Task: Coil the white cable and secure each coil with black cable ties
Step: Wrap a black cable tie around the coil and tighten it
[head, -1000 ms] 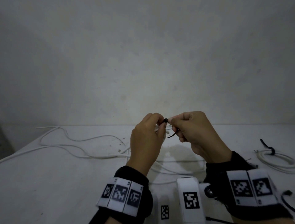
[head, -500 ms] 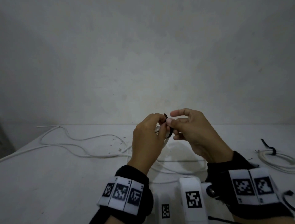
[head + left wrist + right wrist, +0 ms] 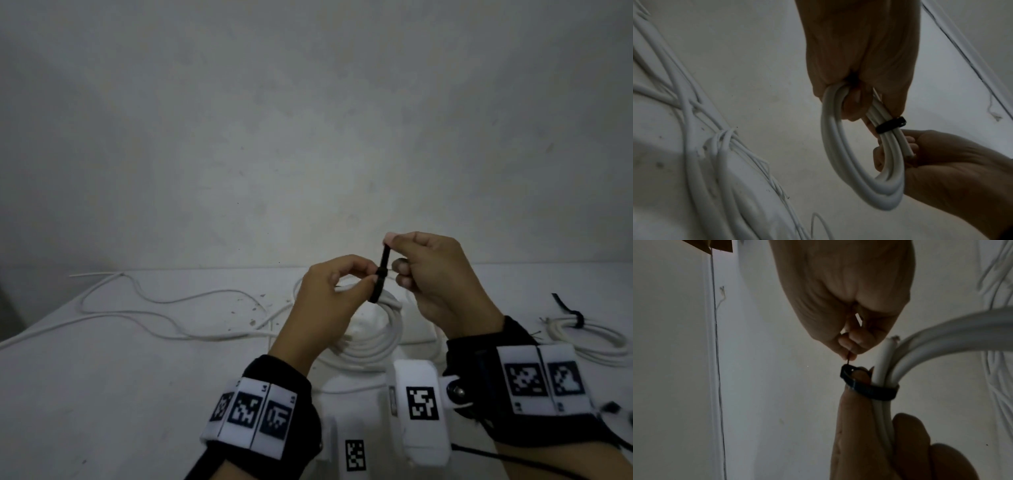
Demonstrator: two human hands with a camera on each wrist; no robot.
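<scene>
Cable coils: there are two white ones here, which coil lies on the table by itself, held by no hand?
The tied coil at the far right, its black tie already on; the left hand holds the other coil.

The left hand holds the cable coil above the table, and the cable tie loops round the strands just beyond that grip. The right hand pinches the tie's tail directly above the loop, to the right of the left hand. Loose cable trails left of the grip, while a tied coil lies well to its right.
</scene>
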